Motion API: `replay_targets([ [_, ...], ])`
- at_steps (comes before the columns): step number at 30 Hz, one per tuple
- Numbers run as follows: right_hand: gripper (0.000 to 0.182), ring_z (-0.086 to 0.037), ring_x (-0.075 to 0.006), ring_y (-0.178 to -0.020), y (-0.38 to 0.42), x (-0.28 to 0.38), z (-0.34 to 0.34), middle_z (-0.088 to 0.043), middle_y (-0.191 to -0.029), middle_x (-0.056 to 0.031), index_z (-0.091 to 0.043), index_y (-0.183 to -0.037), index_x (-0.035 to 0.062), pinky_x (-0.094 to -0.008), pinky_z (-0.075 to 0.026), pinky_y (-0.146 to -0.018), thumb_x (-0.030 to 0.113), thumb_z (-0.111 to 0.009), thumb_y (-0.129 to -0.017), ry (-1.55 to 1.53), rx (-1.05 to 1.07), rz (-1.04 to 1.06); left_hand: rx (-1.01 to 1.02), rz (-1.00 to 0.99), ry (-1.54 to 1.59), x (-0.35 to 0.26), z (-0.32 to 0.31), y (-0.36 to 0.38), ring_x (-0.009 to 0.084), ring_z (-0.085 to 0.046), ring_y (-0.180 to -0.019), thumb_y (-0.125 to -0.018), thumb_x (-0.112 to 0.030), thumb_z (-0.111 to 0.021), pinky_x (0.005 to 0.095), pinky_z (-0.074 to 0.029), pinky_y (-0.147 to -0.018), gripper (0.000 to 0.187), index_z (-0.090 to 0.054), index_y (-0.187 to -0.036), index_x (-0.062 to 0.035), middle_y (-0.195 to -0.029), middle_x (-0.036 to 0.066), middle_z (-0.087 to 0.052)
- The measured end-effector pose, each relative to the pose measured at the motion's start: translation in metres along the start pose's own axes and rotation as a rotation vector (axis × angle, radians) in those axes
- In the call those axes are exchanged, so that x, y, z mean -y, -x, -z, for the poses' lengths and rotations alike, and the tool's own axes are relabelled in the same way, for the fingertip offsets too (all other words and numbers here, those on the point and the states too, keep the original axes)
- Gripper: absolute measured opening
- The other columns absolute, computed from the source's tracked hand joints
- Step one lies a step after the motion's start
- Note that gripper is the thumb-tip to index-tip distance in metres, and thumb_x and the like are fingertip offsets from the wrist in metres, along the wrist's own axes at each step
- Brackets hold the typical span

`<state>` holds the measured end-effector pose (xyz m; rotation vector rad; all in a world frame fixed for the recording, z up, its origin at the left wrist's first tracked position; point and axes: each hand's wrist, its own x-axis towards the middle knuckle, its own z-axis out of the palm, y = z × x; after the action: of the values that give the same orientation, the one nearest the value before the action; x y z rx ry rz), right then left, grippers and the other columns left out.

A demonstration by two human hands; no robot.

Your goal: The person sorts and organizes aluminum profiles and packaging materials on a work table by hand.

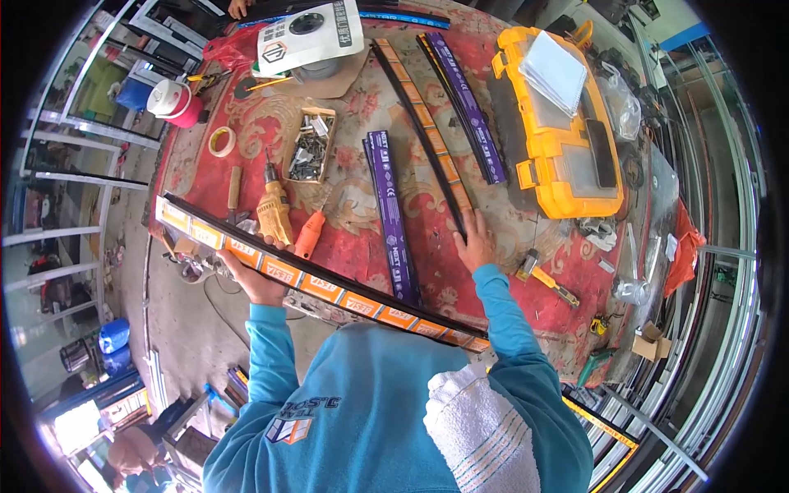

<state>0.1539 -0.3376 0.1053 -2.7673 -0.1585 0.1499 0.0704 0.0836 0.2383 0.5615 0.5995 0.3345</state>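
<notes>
My left hand [261, 281] is closed around a long dark strip with orange labels [325, 287], which runs aslant in front of my body. Farther right, my right hand [477, 245] has its fingers on the near end of a second orange-labelled strip [429, 127] lying on the red patterned cloth [271, 201]. A purple-wrapped bundle [394, 218] lies between the hands, and another purple bundle [466, 107] lies beyond. Beside my left hand are a yellow drill [274, 212] and an orange-handled tool [309, 234].
An open box of small metal parts [310, 148] sits mid-table, with a tape roll [221, 141] to its left. A yellow case [563, 131] and a hammer [546, 278] are at right. Another person's hand [240, 7] shows at the far edge.
</notes>
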Motion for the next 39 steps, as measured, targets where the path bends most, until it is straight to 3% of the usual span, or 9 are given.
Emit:
replay_targets([
  [4,0.073,-0.047,-0.0447,-0.125,0.006,-0.001,-0.017,-0.035,-0.148,-0.0254,-0.029,-0.151,0.0146,-0.0509,-0.040,-0.102,0.032,-0.063,-0.089,0.206,0.051,0.029,-0.081,0.011,-0.054,0.006,-0.008,0.001,0.0268,-0.057,-0.074,-0.077,-0.087,-0.044,0.0473,-0.048,-0.076,0.087,-0.056,-0.099,-0.0041,-0.085,0.008,-0.060],
  [7,0.076,-0.047,-0.0440,-0.125,0.001,-0.001,-0.022,-0.037,-0.146,-0.0257,-0.035,-0.145,0.0076,-0.0492,-0.042,-0.101,0.035,-0.070,-0.083,-0.050,-0.065,-0.134,-0.088,0.002,-0.057,0.005,-0.005,0.000,0.0269,-0.057,-0.075,-0.077,-0.087,-0.043,0.0489,-0.050,-0.078,0.087,-0.056,-0.099,-0.0036,-0.085,0.009,-0.060],
  [10,0.078,-0.052,-0.0420,-0.119,-0.005,0.002,-0.004,-0.046,-0.138,-0.0261,-0.040,-0.135,0.0035,-0.0484,-0.045,-0.095,0.037,-0.077,-0.075,0.082,0.079,-0.248,-0.086,-0.011,-0.071,0.004,-0.002,0.001,0.0268,-0.058,-0.075,-0.077,-0.087,-0.043,0.0507,-0.051,-0.079,0.087,-0.056,-0.100,-0.0033,-0.085,0.008,-0.060],
  [12,0.077,-0.058,-0.0413,-0.110,-0.007,0.014,0.026,-0.054,-0.127,-0.0261,-0.044,-0.125,0.0042,-0.0484,-0.048,-0.088,0.038,-0.082,-0.067,-0.059,0.263,-0.473,-0.030,-0.019,-0.022,0.002,0.004,0.000,0.0283,-0.061,-0.078,-0.080,-0.083,-0.045,0.0520,-0.055,-0.074,0.084,-0.055,-0.102,-0.0031,-0.089,0.009,-0.061],
  [17,0.077,-0.063,-0.0402,-0.096,0.032,0.033,0.124,-0.061,-0.113,-0.0203,-0.042,-0.133,0.0065,-0.0504,-0.052,-0.079,0.035,-0.079,-0.071,0.069,0.060,-0.248,-0.047,-0.054,-0.009,-0.005,0.024,-0.002,0.0308,-0.057,-0.080,-0.078,-0.086,-0.043,0.0556,-0.047,-0.087,0.088,-0.058,-0.101,-0.0024,-0.089,0.011,-0.060],
  [18,0.079,-0.064,-0.0391,-0.094,0.041,0.033,0.145,-0.061,-0.112,-0.0189,-0.043,-0.135,0.0078,-0.0501,-0.052,-0.077,0.035,-0.079,-0.071,0.130,-0.030,-0.142,-0.053,-0.045,-0.002,-0.006,0.028,-0.003,0.0308,-0.057,-0.080,-0.078,-0.086,-0.043,0.0556,-0.047,-0.087,0.088,-0.058,-0.101,-0.0024,-0.089,0.011,-0.060],
  [24,0.075,-0.064,-0.0360,-0.089,0.083,0.045,0.245,-0.059,-0.100,-0.0130,-0.050,-0.135,0.0115,-0.0465,-0.053,-0.071,0.032,-0.077,-0.069,0.505,-0.025,-0.119,-0.052,-0.039,-0.001,0.007,0.025,-0.007,0.0289,-0.061,-0.077,-0.081,-0.083,-0.042,0.0507,-0.054,-0.076,0.085,-0.056,-0.103,-0.0025,-0.090,0.010,-0.061],
  [34,0.073,-0.064,-0.0363,-0.085,0.173,0.016,0.316,-0.061,-0.098,-0.0143,-0.056,-0.129,0.0109,-0.0441,-0.053,-0.071,0.023,-0.077,-0.061,0.428,-0.034,-0.036,-0.047,0.150,0.001,0.037,0.017,-0.006,0.0303,-0.060,-0.076,-0.082,-0.083,-0.039,0.0541,-0.052,-0.079,0.081,-0.056,-0.104,-0.0070,-0.091,0.011,-0.062],
  [39,0.071,-0.067,-0.0373,-0.085,0.204,0.032,0.336,-0.065,-0.101,-0.0172,-0.058,-0.128,0.0081,-0.0434,-0.054,-0.072,0.024,-0.077,-0.061,0.332,-0.057,-0.046,0.118,0.250,0.074,0.040,0.011,-0.012,0.0293,-0.059,-0.078,-0.079,-0.086,-0.039,0.0550,-0.049,-0.084,0.085,-0.055,-0.102,-0.0050,-0.088,0.010,-0.062],
])
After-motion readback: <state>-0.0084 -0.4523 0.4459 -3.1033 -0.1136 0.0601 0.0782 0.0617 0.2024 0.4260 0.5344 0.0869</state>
